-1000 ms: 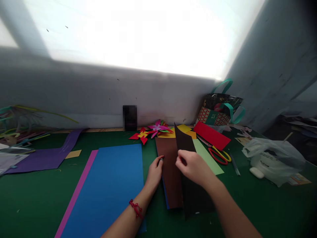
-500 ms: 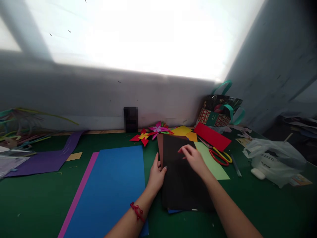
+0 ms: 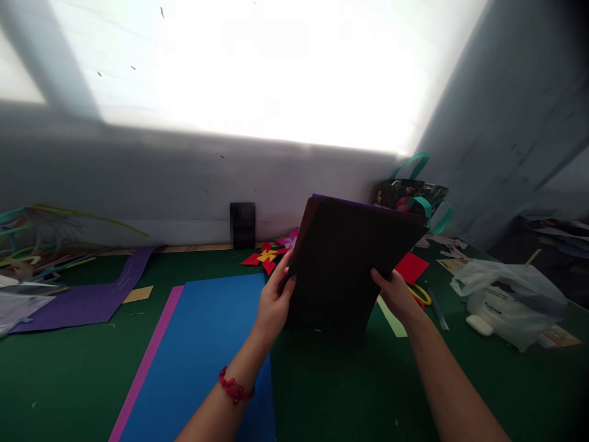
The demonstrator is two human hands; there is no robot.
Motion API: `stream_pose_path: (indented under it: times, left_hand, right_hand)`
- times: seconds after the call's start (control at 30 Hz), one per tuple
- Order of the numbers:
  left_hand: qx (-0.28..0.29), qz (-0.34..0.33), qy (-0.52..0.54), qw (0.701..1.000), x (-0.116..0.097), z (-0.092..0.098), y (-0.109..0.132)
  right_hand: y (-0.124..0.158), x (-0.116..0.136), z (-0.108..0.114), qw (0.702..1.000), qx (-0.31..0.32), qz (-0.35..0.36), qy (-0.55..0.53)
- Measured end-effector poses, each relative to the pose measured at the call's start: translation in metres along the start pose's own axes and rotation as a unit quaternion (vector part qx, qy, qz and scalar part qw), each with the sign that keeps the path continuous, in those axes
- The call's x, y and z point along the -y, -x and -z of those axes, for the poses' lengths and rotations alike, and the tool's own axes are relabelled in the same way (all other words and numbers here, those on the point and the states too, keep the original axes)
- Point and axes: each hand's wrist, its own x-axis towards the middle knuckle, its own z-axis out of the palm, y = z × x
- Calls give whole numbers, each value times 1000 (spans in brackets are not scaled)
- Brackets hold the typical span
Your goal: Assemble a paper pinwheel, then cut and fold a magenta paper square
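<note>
A stack of dark paper sheets (image 3: 340,264), black at the front with brown and purple edges showing behind, is raised nearly upright over the table. My left hand (image 3: 275,298) grips its left edge, thumb in front and fingers behind. On the right edge, my right hand (image 3: 396,291) is closed the same way, its fingers hidden behind the stack. Left of the stack lies a large blue sheet (image 3: 216,344), with a magenta sheet (image 3: 146,368) peeking out under its left side.
Paper flowers (image 3: 267,256) lie near the wall. Behind the stack at right are a red sheet (image 3: 412,267), scissors (image 3: 422,294), a light green sheet (image 3: 392,316) and a patterned bag (image 3: 409,190). A plastic bag (image 3: 510,301) sits farther right; purple paper (image 3: 87,301) lies left.
The dark stack has been lifted from lying flat to nearly upright. My right hand has moved from above the black sheet to its right edge and closed on it.
</note>
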Motion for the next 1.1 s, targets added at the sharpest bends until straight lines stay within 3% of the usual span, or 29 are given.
stream_pose_path:
  times: [0.2,0.33,0.5,0.6,0.77,0.9,1.0,1.1]
  left_hand:
    - [-8,-14,-37,999,-1,-4,1]
    - [-44,-19,-79,996,-7,-5,7]
    - [-116,-12,-103,988,-22,-8,11]
    - [-122,-16,-83,989,-27,-10,12]
    - [-111,-62,-117,985,-15,-12,16]
    - [-97,-40,-101,989,-2,-15,18]
    - [-58,-10,-67,996,-10,-23,23]
    - [28,29,-19,999,-29,-32,31]
  right_hand:
    - [4,-1,3,1000,15,-12,4]
    - [8,5,-9,999,45,-1,-8]
    - [9,12,-33,998,1,59,-1]
    - [12,13,-46,995,-38,80,39]
    - [21,8,-59,979,-150,122,67]
    - [18,-6,-55,977,-150,135,76]
    - [6,-23,-40,981,-131,111,91]
    - [-12,-41,-23,976,-174,113,65]
